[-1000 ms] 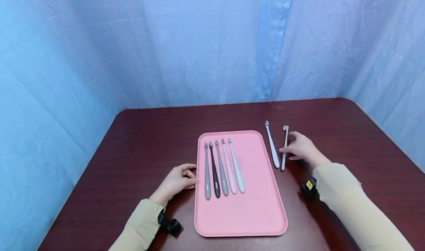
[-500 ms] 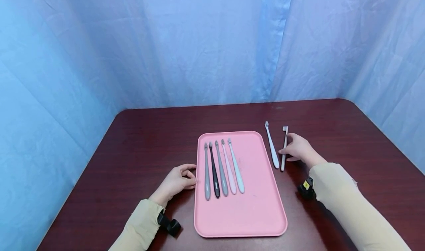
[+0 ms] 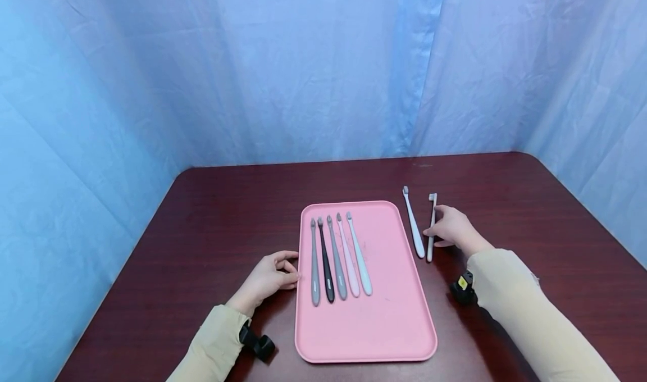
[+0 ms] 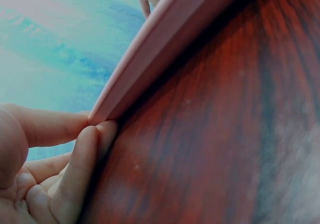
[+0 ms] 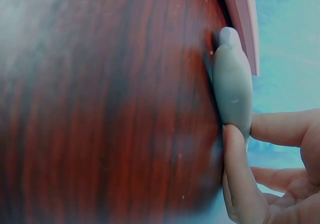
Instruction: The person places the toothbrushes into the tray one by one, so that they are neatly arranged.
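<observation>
My left hand [image 3: 269,275] pinches the left rim of a pink tray [image 3: 364,337], thumb and fingertip meeting at its edge in the left wrist view. On the tray lie several toothbrushes side by side, heads away from me: a grey one [image 3: 315,269], a black one [image 3: 327,267], another grey one, a pink one [image 3: 350,261] and a pale mint one [image 3: 360,261]. Right of the tray, my right hand [image 3: 455,230] holds a pale toothbrush [image 5: 234,89] between thumb and fingers, close over the table. A white toothbrush [image 3: 414,227] lies between it and the tray.
The dark red-brown wooden table [image 3: 227,208] has rounded far corners. Light blue curtains [image 3: 313,67] enclose its back and sides. A black wrist camera [image 3: 259,342] sits at the left cuff, another [image 3: 463,288] at the right.
My right hand and forearm have shifted slightly left, with the pale toothbrush's head edging left too. The left hand stays at the tray's rim, and the toothbrushes on the tray keep their places.
</observation>
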Tool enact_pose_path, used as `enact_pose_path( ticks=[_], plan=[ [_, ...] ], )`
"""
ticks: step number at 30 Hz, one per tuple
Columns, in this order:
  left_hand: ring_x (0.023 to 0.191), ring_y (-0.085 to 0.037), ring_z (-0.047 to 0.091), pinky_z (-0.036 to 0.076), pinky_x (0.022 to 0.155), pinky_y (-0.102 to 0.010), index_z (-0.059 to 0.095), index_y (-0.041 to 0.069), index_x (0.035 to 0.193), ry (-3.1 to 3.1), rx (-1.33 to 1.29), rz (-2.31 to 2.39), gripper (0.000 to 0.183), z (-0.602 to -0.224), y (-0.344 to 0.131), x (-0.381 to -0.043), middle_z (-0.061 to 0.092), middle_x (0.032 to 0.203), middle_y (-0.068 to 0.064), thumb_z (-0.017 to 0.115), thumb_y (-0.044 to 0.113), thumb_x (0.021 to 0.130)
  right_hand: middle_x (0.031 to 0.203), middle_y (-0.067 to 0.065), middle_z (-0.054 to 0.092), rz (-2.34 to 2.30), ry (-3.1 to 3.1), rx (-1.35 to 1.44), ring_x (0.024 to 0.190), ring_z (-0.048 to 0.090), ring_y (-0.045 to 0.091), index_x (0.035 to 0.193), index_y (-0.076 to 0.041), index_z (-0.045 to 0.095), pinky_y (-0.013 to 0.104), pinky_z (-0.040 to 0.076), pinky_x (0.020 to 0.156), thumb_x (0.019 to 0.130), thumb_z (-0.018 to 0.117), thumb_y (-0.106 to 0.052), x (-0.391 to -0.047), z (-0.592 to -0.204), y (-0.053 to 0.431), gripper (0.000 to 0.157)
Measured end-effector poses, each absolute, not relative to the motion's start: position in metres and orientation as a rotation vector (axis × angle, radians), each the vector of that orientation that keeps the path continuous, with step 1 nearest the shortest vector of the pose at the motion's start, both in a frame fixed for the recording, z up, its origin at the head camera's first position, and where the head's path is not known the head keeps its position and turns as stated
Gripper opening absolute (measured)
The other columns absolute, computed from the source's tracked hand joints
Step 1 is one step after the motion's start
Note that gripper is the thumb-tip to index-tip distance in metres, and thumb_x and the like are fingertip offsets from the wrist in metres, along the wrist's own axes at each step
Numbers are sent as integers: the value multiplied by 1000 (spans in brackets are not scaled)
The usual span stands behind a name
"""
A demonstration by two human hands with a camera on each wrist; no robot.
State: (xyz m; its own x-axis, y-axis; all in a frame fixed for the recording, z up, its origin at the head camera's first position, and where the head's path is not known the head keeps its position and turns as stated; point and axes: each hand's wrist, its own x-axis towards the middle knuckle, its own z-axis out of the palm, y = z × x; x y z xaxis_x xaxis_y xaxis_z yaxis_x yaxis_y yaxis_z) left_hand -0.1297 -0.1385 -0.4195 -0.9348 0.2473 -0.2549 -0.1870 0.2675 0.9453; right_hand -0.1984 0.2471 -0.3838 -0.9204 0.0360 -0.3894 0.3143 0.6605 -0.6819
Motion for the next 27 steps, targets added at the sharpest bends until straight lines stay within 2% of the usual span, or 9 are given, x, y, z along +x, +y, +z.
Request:
enact_pose_path(
  ticks=[16, 24, 27],
  plan=[
    [70, -9, 61, 58, 71, -29, 45, -9, 132, 2192, 57, 1710, 50, -418, -138, -129, 60, 77, -4, 62, -4, 85, 121, 37, 44, -1116, 2545, 299, 83, 64, 26, 147, 10, 11, 35, 59, 65, 86, 61, -3, -196, -380, 243, 80],
    [69, -8, 60, 58, 69, -27, 44, -10, 132, 2194, 72, 1705, 50, -418, -139, -128, 60, 77, -4, 62, -4, 85, 126, 39, 39, -1133, 2539, 296, 69, 63, 16, 146, 10, 12, 34, 59, 64, 86, 58, -1, -196, -381, 243, 77],
    [69, -8, 60, 58, 69, -26, 45, -10, 132, 2195, 67, 1708, 50, -418, -139, -128, 60, 77, -4, 62, -4, 85, 126, 38, 40, -1134, 2544, 292, 75, 64, 21, 146, 10, 13, 35, 59, 65, 85, 58, -1, -196, -381, 243, 76]
  ],
)
